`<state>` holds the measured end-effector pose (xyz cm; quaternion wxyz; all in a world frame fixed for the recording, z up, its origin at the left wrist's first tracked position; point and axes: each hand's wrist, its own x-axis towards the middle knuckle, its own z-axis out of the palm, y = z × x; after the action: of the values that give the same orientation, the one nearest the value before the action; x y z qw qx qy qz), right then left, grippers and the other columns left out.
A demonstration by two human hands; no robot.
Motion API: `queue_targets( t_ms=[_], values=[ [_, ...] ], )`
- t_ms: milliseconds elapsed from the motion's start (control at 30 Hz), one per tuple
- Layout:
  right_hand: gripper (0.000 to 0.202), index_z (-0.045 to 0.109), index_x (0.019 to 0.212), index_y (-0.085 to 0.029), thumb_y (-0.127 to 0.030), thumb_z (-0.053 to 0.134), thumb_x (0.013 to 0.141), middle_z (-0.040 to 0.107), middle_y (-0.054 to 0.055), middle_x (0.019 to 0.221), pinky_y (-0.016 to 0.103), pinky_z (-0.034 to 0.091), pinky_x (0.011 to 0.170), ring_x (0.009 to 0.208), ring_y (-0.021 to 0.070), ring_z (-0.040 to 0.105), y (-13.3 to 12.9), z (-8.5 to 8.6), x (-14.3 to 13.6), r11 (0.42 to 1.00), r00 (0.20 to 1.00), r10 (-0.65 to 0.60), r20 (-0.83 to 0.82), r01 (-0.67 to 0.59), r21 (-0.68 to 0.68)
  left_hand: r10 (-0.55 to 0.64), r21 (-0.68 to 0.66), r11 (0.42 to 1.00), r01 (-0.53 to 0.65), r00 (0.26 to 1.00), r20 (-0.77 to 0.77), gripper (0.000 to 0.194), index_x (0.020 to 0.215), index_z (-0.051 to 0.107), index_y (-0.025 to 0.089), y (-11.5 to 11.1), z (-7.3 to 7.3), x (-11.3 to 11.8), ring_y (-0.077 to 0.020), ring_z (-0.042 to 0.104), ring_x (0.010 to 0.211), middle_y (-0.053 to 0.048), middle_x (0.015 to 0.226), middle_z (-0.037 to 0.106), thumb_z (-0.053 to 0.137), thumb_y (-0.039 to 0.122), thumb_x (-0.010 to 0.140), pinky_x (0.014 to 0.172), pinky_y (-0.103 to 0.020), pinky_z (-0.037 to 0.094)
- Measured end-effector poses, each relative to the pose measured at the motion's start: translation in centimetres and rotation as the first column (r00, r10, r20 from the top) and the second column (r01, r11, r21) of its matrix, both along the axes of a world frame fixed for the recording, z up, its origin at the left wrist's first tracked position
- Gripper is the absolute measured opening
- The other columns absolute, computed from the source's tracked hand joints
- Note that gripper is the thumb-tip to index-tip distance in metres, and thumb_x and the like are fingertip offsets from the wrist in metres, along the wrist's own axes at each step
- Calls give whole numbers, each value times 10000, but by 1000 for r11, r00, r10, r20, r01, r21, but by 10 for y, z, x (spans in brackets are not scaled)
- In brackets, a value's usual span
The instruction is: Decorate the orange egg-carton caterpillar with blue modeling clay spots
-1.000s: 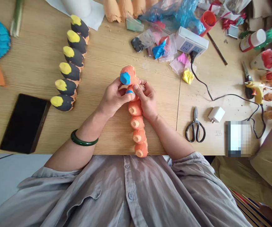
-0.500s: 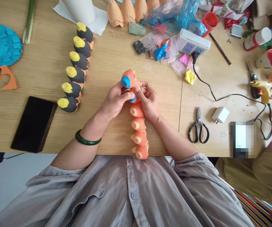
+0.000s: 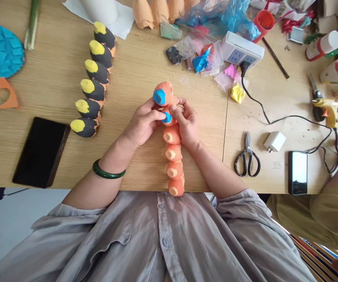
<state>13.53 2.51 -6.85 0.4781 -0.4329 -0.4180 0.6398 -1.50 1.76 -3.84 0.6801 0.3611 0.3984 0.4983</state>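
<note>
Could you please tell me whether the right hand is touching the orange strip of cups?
Touching: the head view shows the right hand gripping the orange strip of cups near its far end, thumb over its edge.

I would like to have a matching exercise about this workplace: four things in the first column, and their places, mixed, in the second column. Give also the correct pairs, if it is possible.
Things:
1. Orange strip
2. Scissors
3. Green bangle
4. Black strip with yellow tips

Places:
A. Around the left forearm
B. On the table, left of both hands
C. Held by the left hand and right hand
D. On the table, beside the white charger

Right pairs: 1-C, 2-D, 3-A, 4-B
</note>
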Motion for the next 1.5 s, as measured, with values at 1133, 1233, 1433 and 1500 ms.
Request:
queue_targets(
  t_ms=[1133,1233,1433,1500],
  values=[
    [426,563,1046,-342,-652,844,962,724,-69,822,387,626,802,791,180,664,-3,2,-7,999,998,11,-64,-8,44,6,151,988,12,993,-118,652,1294,773,345,7,-25,-7,-304,681,1419,3,1332,800,1028,458,705,1237,-431,563],
    [407,569,1044,-341,-626,854,987,728,-65,820,383,644,787,779,180,676,-4,1,-6,999,999,12,-50,-10,41,5,157,988,16,991,-134,725,1346,743,312,7,-29,-8,-332,648,1492,-35,1376,776,1029,488,704,1229,-429,568],
    [298,588,1055,-334,-537,806,1043,757,-45,874,392,695,850,844,193,733,-2,2,-3,1000,999,-5,-32,6,29,-2,128,992,13,996,-84,556,1224,802,373,5,-21,-6,-308,682,1421,15,1301,810,1021,440,717,1162,-430,588],
    [308,602,1069,-330,-560,803,1035,765,-29,910,397,702,860,875,204,743,0,1,-2,1000,1000,-10,-12,10,15,-26,106,994,32,998,-58,489,1228,814,395,4,-15,-5,-331,671,1439,25,1316,820,972,444,768,1180,-480,588]
  ],
)
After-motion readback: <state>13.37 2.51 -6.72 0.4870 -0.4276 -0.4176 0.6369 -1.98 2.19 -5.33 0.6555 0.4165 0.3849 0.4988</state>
